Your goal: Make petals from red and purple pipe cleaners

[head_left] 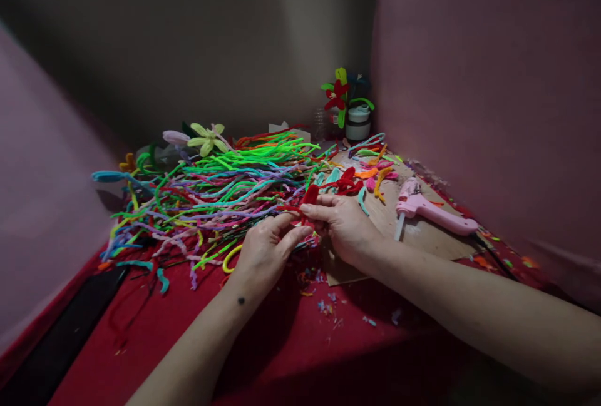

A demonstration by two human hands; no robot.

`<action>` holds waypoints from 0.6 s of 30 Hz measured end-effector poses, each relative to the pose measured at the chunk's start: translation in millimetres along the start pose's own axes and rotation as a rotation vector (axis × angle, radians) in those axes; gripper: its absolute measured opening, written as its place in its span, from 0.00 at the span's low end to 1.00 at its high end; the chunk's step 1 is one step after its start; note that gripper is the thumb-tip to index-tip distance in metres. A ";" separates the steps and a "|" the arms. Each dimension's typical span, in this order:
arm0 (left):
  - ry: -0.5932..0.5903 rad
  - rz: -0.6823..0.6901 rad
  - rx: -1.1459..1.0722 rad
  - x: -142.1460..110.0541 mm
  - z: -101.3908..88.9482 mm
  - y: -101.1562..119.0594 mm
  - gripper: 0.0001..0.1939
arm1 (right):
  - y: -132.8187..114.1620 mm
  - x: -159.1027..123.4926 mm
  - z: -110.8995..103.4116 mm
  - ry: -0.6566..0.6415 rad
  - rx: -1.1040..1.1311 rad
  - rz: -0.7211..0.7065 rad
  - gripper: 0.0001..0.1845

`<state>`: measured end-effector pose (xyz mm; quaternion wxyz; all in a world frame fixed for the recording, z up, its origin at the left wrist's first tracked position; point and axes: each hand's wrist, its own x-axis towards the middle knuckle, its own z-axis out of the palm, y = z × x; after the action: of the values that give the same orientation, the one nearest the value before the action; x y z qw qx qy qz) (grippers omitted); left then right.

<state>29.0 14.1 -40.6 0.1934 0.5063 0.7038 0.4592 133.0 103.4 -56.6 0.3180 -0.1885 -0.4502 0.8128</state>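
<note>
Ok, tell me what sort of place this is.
Probably a small craft workspace: a heap of coloured fuzzy stems, a pink glue gun lying on cardboard, and a red flower of similar fuzzy material at the back.

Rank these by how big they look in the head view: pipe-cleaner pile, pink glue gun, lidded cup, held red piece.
1. Pipe-cleaner pile
2. Pink glue gun
Not ranked: lidded cup and red piece; they look close, and the right hand partly covers the red piece.

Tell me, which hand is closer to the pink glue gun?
Right. The right hand is left of the pink glue gun, with a gap between; the left hand is farther left, past the right hand.
</note>
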 end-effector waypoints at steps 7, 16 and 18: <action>-0.057 -0.135 -0.312 -1.5 -0.6 4.1 0.11 | 0.5 0.4 -2.1 -0.012 -0.082 -0.006 0.09; -0.037 -0.144 -0.433 -1.7 -1.4 3.7 0.09 | 0.4 3.1 -4.1 0.038 -0.239 -0.021 0.11; 0.010 -0.123 -0.405 -1.9 0.0 3.9 0.08 | 0.3 2.9 -3.9 0.035 -0.247 -0.025 0.10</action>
<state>31.9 12.7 -37.8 0.3155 0.4107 0.6277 0.5811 133.1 107.7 -59.0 0.3102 -0.2350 -0.5435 0.7438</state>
